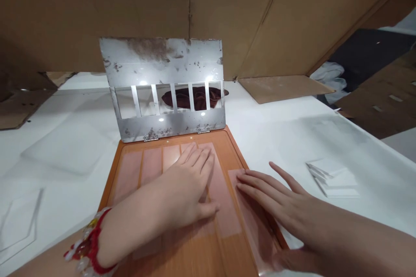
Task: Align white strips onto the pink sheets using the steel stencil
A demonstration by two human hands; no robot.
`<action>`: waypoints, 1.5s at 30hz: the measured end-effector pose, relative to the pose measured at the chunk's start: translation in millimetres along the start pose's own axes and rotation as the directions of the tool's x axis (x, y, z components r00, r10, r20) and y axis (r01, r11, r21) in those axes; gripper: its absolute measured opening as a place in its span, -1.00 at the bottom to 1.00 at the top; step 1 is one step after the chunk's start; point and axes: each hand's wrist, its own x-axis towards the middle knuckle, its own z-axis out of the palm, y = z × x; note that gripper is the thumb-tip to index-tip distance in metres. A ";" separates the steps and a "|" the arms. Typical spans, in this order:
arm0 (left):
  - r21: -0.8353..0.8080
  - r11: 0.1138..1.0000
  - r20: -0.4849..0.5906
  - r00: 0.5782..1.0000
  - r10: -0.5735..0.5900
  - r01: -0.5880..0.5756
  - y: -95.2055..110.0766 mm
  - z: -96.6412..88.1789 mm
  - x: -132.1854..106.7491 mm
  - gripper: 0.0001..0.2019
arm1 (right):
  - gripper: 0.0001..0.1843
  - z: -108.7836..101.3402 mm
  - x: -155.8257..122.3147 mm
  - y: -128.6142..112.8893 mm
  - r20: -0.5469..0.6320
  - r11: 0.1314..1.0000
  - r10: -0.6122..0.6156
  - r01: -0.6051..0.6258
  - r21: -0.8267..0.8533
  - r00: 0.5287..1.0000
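Note:
An orange-brown board (188,259) lies before me with several translucent pink strips (126,173) side by side on it. A metal frame (162,60) with a row of rectangular slots stands hinged up at its far edge. My left hand (185,186) rests flat over the middle strips, fingers stretched out together, hiding parts of them. At the board's right edge, my right hand (286,207) holds another pink strip (250,220), its fingertips at the far end and thumb near the close end. That strip lies slightly askew beside the others.
A dark brown cloth (195,97) lies behind the metal frame on the white table (273,125). Cardboard walls (130,4) rise behind, with a flap (282,86) on the table. Small white sheets (338,179) lie at right, and clear sheets (21,220) at left.

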 end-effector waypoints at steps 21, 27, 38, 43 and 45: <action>-0.027 0.999 0.040 0.999 0.019 -0.018 -13.0 -1.0 0.7 -0.03 | -0.10 -36.2 65.6 32.1 -0.095 0.991 -0.030 0.042 0.125 0.995; -0.025 1.000 0.065 0.998 -0.002 0.004 -12.2 -2.4 2.6 -0.01 | -0.01 -41.4 66.4 35.8 0.004 0.988 -0.008 0.007 0.152 1.000; -0.008 0.999 0.141 0.989 -0.040 0.041 -9.6 -4.4 0.3 0.01 | -0.15 -32.0 76.8 37.8 -0.185 0.980 -0.012 0.048 0.194 0.983; -0.009 0.999 0.151 0.987 -0.049 0.050 -8.2 -4.2 -0.9 0.03 | -0.17 -29.5 76.8 38.8 -0.189 0.984 -0.018 0.051 0.170 0.982; -0.013 0.999 0.153 0.987 -0.050 0.052 -7.3 -4.7 -0.6 0.02 | -0.17 -29.5 76.4 38.5 -0.195 0.985 -0.027 0.060 0.163 0.980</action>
